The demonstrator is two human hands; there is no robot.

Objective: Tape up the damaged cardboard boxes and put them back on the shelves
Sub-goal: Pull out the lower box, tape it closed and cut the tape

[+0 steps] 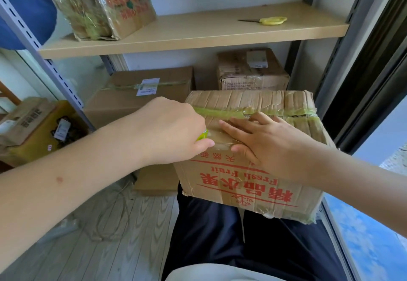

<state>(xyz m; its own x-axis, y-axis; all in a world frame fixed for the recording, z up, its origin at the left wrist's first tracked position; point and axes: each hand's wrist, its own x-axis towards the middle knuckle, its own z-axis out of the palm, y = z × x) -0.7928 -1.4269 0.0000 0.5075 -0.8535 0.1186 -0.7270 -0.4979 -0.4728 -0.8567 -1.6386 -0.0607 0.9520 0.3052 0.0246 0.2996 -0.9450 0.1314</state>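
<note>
A worn cardboard box with red print rests on my lap, its top seam covered by a yellow-green strip of tape. My left hand is closed around a tape roll, of which only a green edge shows, at the box's left top corner. My right hand lies flat on the box top with fingers spread, pressing the tape beside the left hand.
Yellow-handled scissors lie on the wooden shelf, right side; two taped boxes stand at its left. Below are more boxes. Further boxes sit at left. Twine lies on the floor.
</note>
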